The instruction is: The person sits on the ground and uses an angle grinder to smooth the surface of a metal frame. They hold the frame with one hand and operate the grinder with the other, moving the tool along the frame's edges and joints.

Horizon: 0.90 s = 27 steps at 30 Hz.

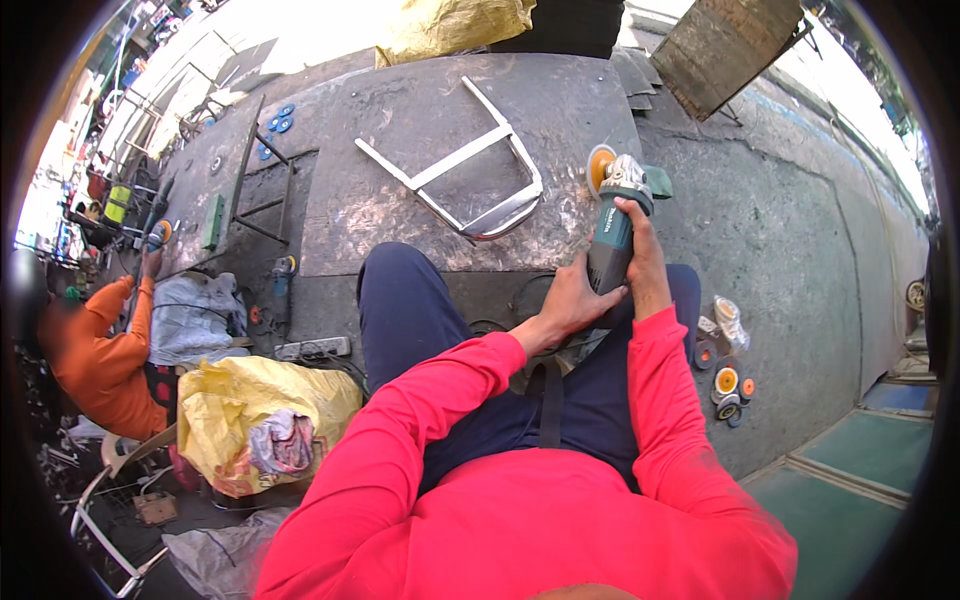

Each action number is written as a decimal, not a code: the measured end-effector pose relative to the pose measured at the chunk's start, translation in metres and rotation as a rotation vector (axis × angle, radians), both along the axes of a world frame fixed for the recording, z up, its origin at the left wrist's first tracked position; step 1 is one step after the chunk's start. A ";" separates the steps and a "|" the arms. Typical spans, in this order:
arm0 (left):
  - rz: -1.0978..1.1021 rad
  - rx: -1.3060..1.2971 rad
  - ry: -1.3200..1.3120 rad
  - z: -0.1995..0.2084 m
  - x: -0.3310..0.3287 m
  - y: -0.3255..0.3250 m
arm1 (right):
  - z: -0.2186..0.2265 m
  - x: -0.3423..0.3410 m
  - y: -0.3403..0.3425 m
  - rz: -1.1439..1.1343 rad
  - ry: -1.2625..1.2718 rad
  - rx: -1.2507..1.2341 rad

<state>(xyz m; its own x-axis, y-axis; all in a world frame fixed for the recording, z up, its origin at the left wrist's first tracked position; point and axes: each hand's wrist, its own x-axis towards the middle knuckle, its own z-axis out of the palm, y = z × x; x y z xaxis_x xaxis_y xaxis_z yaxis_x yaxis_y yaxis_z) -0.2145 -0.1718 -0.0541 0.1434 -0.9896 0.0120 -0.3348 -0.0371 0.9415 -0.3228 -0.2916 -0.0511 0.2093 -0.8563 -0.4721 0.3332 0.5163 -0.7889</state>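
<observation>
A seated worker holds a teal angle grinder (612,232) in both hands, left hand (570,305) gripping the tail, right hand (640,262) wrapped round the body, just beside a steel frame (470,175) on the scarred tabletop (400,120). The orange disc (no guard discernible) could kick back toward the knees.

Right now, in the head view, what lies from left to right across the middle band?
Person in an orange top → yellow woven sack → white power strip → left hand → teal angle grinder → loose orange grinding discs on the concrete.
</observation>
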 end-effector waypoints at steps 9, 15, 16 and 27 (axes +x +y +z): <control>-0.355 0.645 0.861 -0.021 0.006 -0.002 | 0.008 -0.033 -0.010 -0.135 0.111 -0.166; -0.363 0.630 1.147 -0.037 -0.002 -0.012 | 0.015 -0.038 -0.007 -0.226 0.145 -0.310; -0.376 0.626 1.130 -0.038 -0.001 -0.015 | 0.017 -0.038 -0.007 -0.223 0.132 -0.317; -0.490 0.573 1.121 -0.033 0.010 -0.022 | 0.033 -0.037 -0.003 -0.179 -0.012 -0.347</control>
